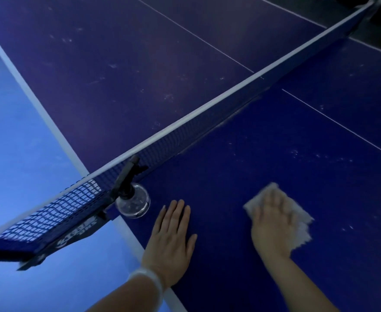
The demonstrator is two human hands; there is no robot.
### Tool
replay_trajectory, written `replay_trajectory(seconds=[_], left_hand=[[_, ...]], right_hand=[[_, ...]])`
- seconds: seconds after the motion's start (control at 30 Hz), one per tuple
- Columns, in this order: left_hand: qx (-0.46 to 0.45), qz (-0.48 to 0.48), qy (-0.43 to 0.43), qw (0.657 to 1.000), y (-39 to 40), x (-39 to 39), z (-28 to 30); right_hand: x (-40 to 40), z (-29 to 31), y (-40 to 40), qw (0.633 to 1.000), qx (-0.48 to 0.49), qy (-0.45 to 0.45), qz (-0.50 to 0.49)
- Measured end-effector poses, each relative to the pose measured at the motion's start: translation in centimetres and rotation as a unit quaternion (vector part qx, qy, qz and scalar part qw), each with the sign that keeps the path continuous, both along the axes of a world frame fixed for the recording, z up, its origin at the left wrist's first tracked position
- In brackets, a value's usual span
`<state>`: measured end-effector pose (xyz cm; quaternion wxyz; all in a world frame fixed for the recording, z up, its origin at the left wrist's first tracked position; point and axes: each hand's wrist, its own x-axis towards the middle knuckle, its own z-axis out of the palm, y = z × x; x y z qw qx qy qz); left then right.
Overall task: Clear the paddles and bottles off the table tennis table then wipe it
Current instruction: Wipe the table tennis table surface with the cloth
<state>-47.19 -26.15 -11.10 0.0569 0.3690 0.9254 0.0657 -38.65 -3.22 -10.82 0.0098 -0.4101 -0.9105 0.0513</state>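
Hands both lie on the near half of the table point(263, 136), palms down. The left hand point(170, 242) rests flat near the table's left edge, fingers straight and close together, thumb spread to the right, holding nothing. A pale band point(147, 279) circles that wrist, and the forearm reaches in from the near left. The right hand point(272, 224) presses flat on a pale cloth point(300, 226), fingers extended and slightly spread, pointing far; the cloth's edges show beyond the fingertips and to the right of the palm. That forearm enters from the near right. The right hand and cloth are blurred.

A clear spray bottle point(132, 202) with a black trigger head stands on the table at its left edge, just left of the left hand's fingertips, hard against the net point(185, 129). The net runs from near left to far right, white tape along its top, its clamp point(72, 237) overhanging the left edge. Whitish smudges mark the surface on both halves, with pale residue along the net's base. Blue floor point(16, 131) lies to the left.
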Motion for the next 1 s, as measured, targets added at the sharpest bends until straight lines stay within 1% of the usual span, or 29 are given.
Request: replay_trajectory(seconds=[0.03,0.1,0.13,0.17,0.2,0.23,0.27,0.3,0.33,0.37,0.4,0.47,0.5,0.57,0.6,0.63,0.7,0.73,0.77,0.8,0.83,0.87,0.9,0.93,0.97,1.0], left_hand=[[0.001,0.001,0.000,1.000,0.0,0.0,0.0],[0.000,0.000,0.001,1.000,0.0,0.1,0.1],[0.000,-0.001,0.006,1.000,0.1,0.1,0.1],[0.000,-0.002,0.011,1.000,0.1,0.1,0.1],[0.000,-0.003,0.014,1.000,0.0,0.0,0.0],[0.000,-0.004,0.014,1.000,-0.1,0.0,0.0],[0.001,-0.004,0.012,1.000,-0.1,0.0,0.0],[0.003,-0.003,0.011,1.000,-0.1,0.0,0.0],[0.005,-0.003,0.011,1.000,-0.1,-0.1,0.0],[0.007,-0.003,0.010,1.000,-0.1,-0.1,0.0],[0.010,-0.004,0.010,1.000,-0.1,-0.1,0.0],[0.014,-0.005,0.011,1.000,0.0,0.0,0.0],[0.014,-0.005,0.010,1.000,0.0,0.1,0.0],[0.011,-0.006,0.009,1.000,0.0,0.1,0.0],[0.010,-0.005,0.011,1.000,0.0,0.0,0.0],[0.008,-0.003,0.014,1.000,0.0,0.0,0.0],[0.009,0.001,0.009,1.000,0.1,0.1,0.0],[0.012,0.001,0.007,1.000,0.1,0.1,0.1],[0.015,0.001,0.006,1.000,0.0,0.1,0.1],[0.017,0.001,0.006,1.000,0.0,0.1,0.0],[0.017,0.000,0.007,1.000,0.0,0.1,0.0],[0.017,0.000,0.009,1.000,0.0,0.1,-0.1],[0.016,0.000,0.008,1.000,-0.1,0.1,-0.1],[0.013,0.001,0.005,1.000,-0.1,0.1,-0.2],[0.010,0.001,0.003,1.000,-0.1,0.1,-0.2],[0.007,0.002,0.002,1.000,-0.2,0.1,-0.2]], right_hand=[[-1.2,-0.2,-1.6,0.997,0.005,0.006,0.081],[-4.0,-0.7,-3.1,0.968,0.002,0.003,0.251],[-5.5,-0.8,-2.7,0.948,0.008,-0.003,0.317],[-6.8,-1.1,-1.5,0.937,0.013,-0.013,0.349],[-7.9,-1.1,0.3,0.943,0.009,-0.021,0.333],[-8.4,-1.0,2.1,0.964,-0.006,-0.028,0.266],[-8.3,-0.7,3.7,0.986,-0.022,-0.024,0.165],[-7.7,-0.4,4.8,0.998,-0.035,-0.015,0.056],[-7.1,0.1,4.8,0.998,-0.051,-0.016,-0.026],[-6.7,0.3,3.9,0.996,-0.062,-0.022,-0.064],[-6.5,0.2,2.3,0.997,-0.049,-0.023,-0.054],[-7.1,0.0,-1.2,0.998,-0.007,-0.018,0.066],[-7.9,0.0,-2.5,0.990,-0.005,-0.024,0.141],[-10.7,0.2,-3.9,0.958,-0.012,-0.047,0.283],[-12.2,0.4,-4.1,0.942,-0.021,-0.049,0.333],[-13.9,0.5,-3.9,0.928,-0.038,-0.058,0.367],[-16.8,0.6,-2.2,0.915,-0.055,-0.074,0.393],[-17.8,0.2,-0.9,0.919,-0.051,-0.079,0.382],[-18.4,0.1,0.6,0.934,-0.046,-0.078,0.345],[-18.4,0.0,2.3,0.957,-0.045,-0.067,0.280],[-17.8,0.1,3.7,0.979,-0.050,-0.051,0.192],[-16.8,0.2,4.7,0.992,-0.060,-0.038,0.103],[-15.8,0.4,5.0,0.996,-0.079,-0.037,0.036],[-14.9,0.6,4.5,0.995,-0.092,-0.042,0.004],[-14.3,0.6,3.3,0.995,-0.089,-0.047,0.005],[-13.8,0.7,1.6,0.996,-0.071,-0.042,0.039]])
